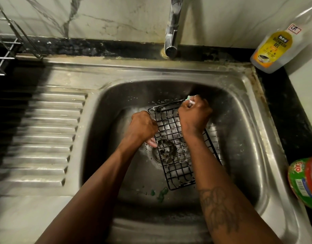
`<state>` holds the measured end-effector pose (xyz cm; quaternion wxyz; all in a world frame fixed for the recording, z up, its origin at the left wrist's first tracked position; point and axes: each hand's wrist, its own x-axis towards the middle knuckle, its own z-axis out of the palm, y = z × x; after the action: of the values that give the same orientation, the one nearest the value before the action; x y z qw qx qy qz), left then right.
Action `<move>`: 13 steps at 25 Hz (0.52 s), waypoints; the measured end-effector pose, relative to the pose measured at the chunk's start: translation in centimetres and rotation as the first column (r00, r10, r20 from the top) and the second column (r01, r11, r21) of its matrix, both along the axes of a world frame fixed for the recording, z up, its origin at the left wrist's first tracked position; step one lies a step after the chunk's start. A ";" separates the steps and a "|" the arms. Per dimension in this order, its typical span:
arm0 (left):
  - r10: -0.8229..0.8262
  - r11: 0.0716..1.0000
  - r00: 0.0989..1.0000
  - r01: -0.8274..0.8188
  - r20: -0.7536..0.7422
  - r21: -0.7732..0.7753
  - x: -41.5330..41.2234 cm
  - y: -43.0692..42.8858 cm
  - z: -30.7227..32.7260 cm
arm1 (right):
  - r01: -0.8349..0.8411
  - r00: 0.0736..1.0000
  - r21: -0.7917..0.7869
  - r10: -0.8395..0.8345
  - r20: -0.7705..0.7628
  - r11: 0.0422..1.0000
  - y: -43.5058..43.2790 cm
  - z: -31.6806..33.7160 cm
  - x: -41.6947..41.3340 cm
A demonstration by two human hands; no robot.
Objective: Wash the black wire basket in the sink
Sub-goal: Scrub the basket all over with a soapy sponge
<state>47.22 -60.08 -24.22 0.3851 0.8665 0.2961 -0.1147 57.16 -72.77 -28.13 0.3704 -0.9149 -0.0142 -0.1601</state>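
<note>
Both my hands are down in the stainless steel sink [239,88], working on the black wire basket [174,147]. The basket lies slantwise across the bowl with its grid over the round drain [164,150]. Its near corner rests on the sink floor, and white suds cling to the wires.

My left hand [143,128] has its grip closed round the basket's left edge, with the fingers curled under the rim wire. My right hand [194,115] has its grip clenched on a small pale green scrub pad [189,98], which is foamy and pressed to the basket's far rim.

A few green scraps [162,192] lie on the sink floor just beside the near corner. The chrome tap [172,32] stands behind the bowl.

On the dark surface to the right stands a clear bottle of dishwash gel with a yellow label [275,46]. Nearer me on that side is a round green tub [305,180], cut off by the edge of view. To the left are the ridged draining board [51,134] and a steel wire dish rack [3,50].
</note>
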 end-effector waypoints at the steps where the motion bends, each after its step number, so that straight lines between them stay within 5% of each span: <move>1: -0.001 1.000 1.000 0.001 -0.006 -0.015 0.0 0.1 -0.1 | 0.021 1.000 0.018 -0.021 0.017 1.000 0.0 0.1 0.1; 6: -0.034 0.998 0.999 0.034 0.001 0.052 0.0 0.2 0.1 | -0.145 0.981 0.082 0.154 -0.116 0.986 0.9 -0.8 -1.5; 10: -0.086 0.993 0.996 0.085 0.003 0.086 -0.1 0.1 0.8 | -0.353 0.858 0.337 0.445 -0.255 0.873 3.4 -2.2 -3.3; 13: -0.137 0.978 0.990 0.131 0.031 0.164 -0.2 0.1 1.2 | -0.251 0.909 0.456 0.370 -0.193 0.854 4.3 -3.3 -3.7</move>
<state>47.02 -59.97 -22.99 0.3112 0.9150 0.2372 -0.0979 53.45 -68.46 -31.41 0.5781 -0.8117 -0.0771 0.0313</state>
